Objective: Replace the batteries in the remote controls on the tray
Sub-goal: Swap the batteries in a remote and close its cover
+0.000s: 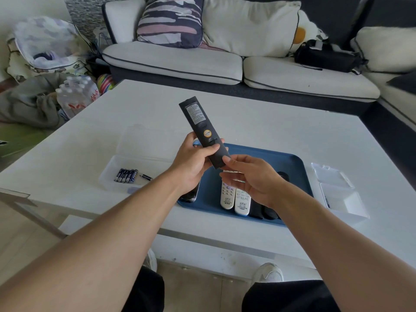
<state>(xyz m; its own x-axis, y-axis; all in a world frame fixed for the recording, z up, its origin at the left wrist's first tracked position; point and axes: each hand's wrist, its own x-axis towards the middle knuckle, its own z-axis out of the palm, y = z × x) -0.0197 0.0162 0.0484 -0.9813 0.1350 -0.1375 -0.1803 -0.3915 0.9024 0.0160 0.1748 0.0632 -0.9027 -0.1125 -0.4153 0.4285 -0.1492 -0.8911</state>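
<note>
A: Ok, the slim black plastic remote control (203, 129) is up off the flat blue plastic tray (292, 163), held above the tray's far-left corner. Back side faces us: white label, round yellow sticker.

B: Which hand's got it?

A: The left hand (193, 163). Fingers curled round the lower third, thumb across the back just below what looks like the batt. cover notch. The right hand (249, 179) isn't gripping; thumb tip touches the remote's near end, the other fingers hang loosely bent underneath, holding nothing.

B: And the axis?

A: That's the thing to watch. The long axis runs from the near end, between both hands, up and away to the far left. So the cover end sits right at the right thumb, and the label end points off toward the sofa. My guess is the cover slides along that axis toward the near end, so the right thumb is the nearer one for the push, w/ the left as the clamp.

B: Fresh cells?

A: A row of small dark blue-banded batteries (126, 175) in the clear plastic box (108, 174), left of the tray, plus one loose beside them. Closer to the left hand, but that one's busy.

B: The rest of the remotes?

A: On the tray, under the right hand: two white button remotes (235, 200) side by side, face up, and dark ones to their right, partly hidden. A second clear box sits open to the right of the tray. Can't tell yet whether the cover has moved at all.
</note>
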